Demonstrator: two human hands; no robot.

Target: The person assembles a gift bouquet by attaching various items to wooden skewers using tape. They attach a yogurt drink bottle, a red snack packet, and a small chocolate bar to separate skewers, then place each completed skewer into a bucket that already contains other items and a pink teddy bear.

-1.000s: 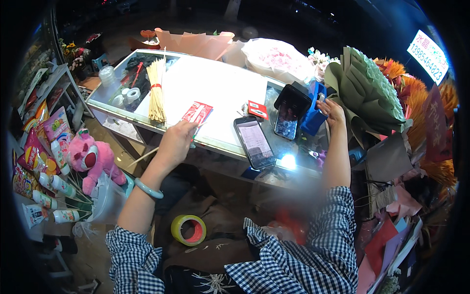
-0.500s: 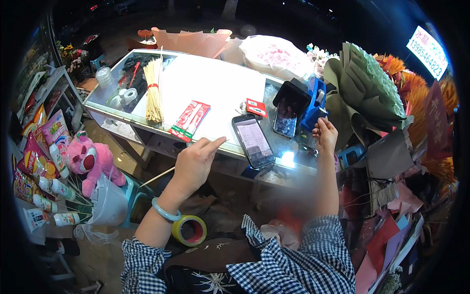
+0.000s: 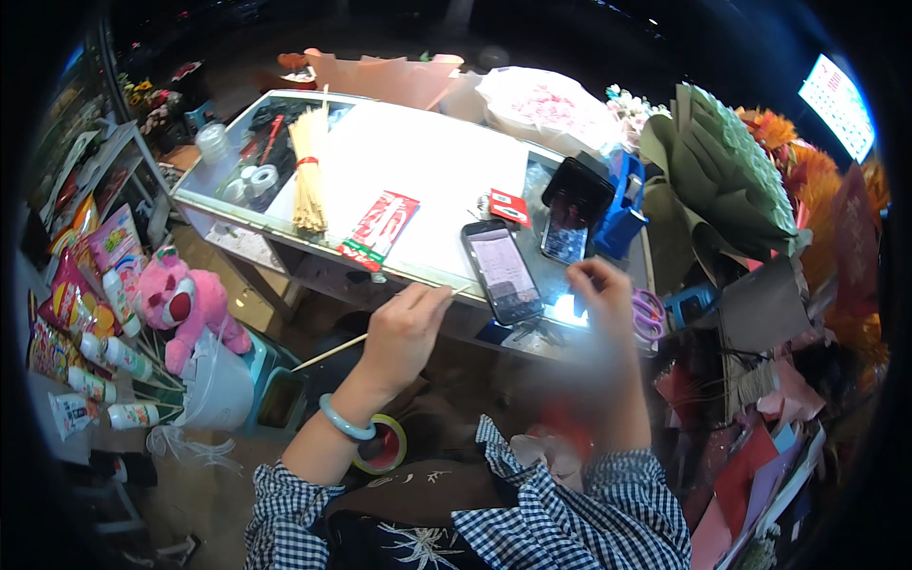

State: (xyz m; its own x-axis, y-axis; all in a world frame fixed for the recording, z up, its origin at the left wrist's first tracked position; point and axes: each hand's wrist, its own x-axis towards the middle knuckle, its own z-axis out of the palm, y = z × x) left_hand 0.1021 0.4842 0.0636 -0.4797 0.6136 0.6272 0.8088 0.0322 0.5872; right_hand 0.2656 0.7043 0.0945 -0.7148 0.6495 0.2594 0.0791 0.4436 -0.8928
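My left hand (image 3: 407, 334), a pale bangle on its wrist, is closed around a thin wooden skewer (image 3: 332, 352) in front of the counter's near edge. The skewer's blunt end sticks out to the left. My right hand (image 3: 608, 299) is raised near the counter's right end, thumb and fingertips pinched together; anything between them is too small to make out. Beyond it stands a blue tape dispenser (image 3: 621, 223). Between my hands a phone (image 3: 502, 273) with a lit screen lies on the counter, and a second, dark phone (image 3: 567, 231) rests farther right.
On the counter (image 3: 427, 157) lie a bundle of skewers (image 3: 308, 185) and a red packet (image 3: 382, 230). Purple-handled scissors (image 3: 648, 315) are at right. A pink plush bear (image 3: 198, 309) sits in a bucket (image 3: 220, 391) at left. A green-wrapped bouquet (image 3: 708, 180) stands at right.
My right hand has moved left and down, away from the tape dispenser and closer to my left hand. My left hand has shifted slightly right and down with the skewer. The view has shifted a little.
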